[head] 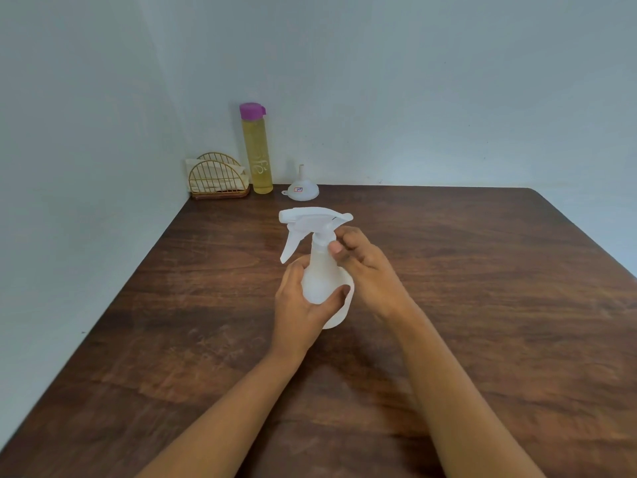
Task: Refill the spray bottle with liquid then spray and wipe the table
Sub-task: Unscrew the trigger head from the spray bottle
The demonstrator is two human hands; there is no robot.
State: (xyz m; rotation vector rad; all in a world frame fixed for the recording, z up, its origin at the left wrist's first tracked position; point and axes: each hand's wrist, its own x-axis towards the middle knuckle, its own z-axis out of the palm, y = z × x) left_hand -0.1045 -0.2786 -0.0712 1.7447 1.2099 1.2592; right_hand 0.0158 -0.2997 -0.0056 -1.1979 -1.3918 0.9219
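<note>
Left hand (298, 307) grips spray bottle (319, 279) — right hand (365, 267) pinches collar (322, 240); mid-table.

Spray bottle (319, 277): at the middle of the surface (465, 288).
Funnel (302, 189): behind it, near the wall.
Tall bottle (258, 157): just left of the funnel.
Napkin holder (217, 181): far-left corner, beside the tall bottle.

White spray bottle (322, 270), wood-grained brown table (448, 305), yellow purple-capped bottle (256, 157)

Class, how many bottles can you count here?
2. The spray bottle is mid-table, gripped by the left hand; the tall yellow bottle stands by the back wall. None appears hidden.
</note>
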